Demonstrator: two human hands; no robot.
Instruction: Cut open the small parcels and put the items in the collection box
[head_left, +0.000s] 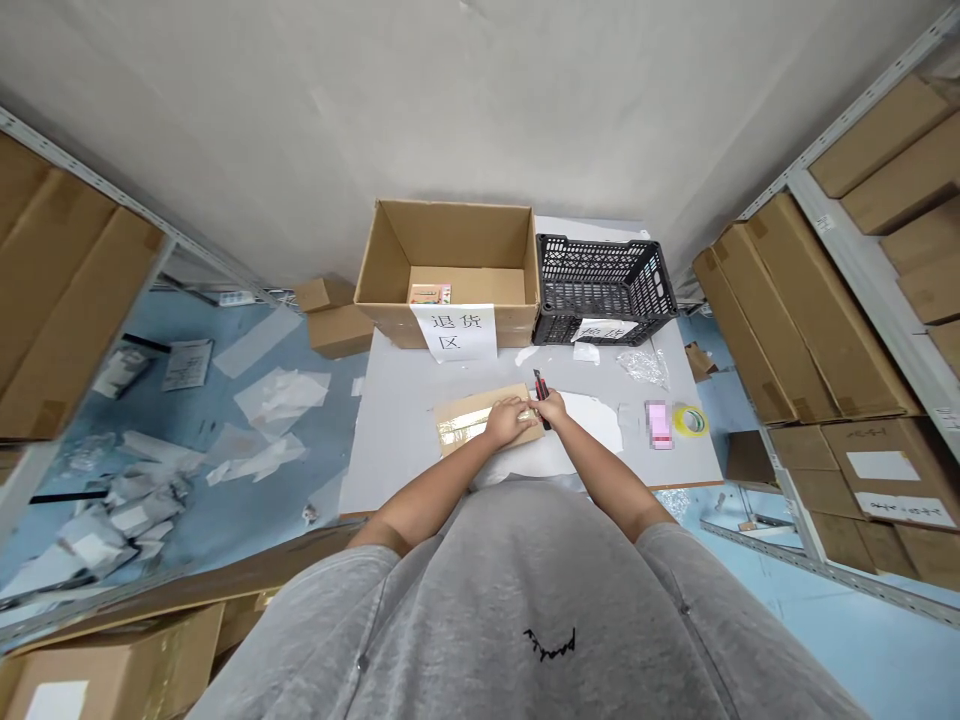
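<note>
The left hand [506,420] lies flat and relaxed, palm down, on a flat cardboard parcel [480,425] wrapped with clear packing tape, pinning it to the table without clenching. The right hand [552,407] is closed around a red-and-black utility knife [541,398], which stands almost upright at the parcel's right end, just beside the left fingertips. The parcel lies near the table's middle, partly on a white padded sheet [592,420] that spreads out toward 3 o'clock and curves round under the forearms at 6 o'clock.

At 12 o'clock, an open cardboard box [446,250] stands at the far end of the white table [397,450], with a small colourful packet [430,293] inside and a paper sign [454,332] reading "退货区" on its front. A black plastic crate [604,270] touches the box at 1 o'clock and also carries a paper label [607,330]. A crumpled clear plastic bag [645,365] lies at 2 o'clock. At 3 o'clock, a roll of yellow tape [690,421] sits just beside a pink item [658,425], blurred too much to identify. Metal shelves [862,240] stacked with cartons flank both sides, and loose paper and plastic [127,500] litter the blue floor from 8 to 10 o'clock.
</note>
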